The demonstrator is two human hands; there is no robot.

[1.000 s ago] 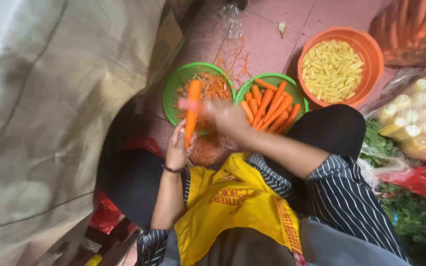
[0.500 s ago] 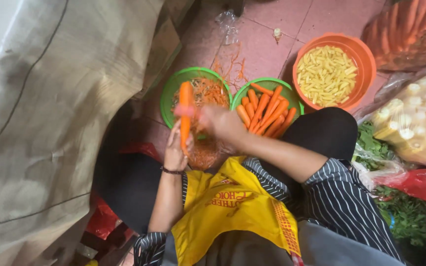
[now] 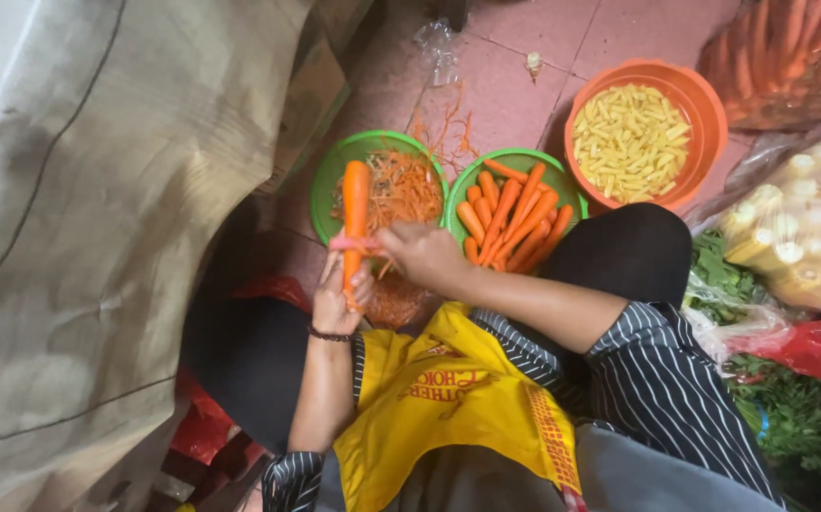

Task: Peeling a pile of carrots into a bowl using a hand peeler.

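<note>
Two hands busy mid-peel: left hand [image 3: 332, 303] grips carrot [image 3: 355, 213] upright over peelings bowl [image 3: 334, 166] at 11 o'clock, right hand [image 3: 422, 254] clenches pink peeler [image 3: 353, 244] across it; next stroke likely needs the carrot rotated to an unpeeled side.

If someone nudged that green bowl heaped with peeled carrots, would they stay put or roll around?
The peeled carrots look stiff and round, so they would probably roll a little. They lie packed side by side, and the rim of the green bowl rises around them, which should keep most inside. Freshly peeled, they are likely damp and somewhat slippery to grip.
</note>
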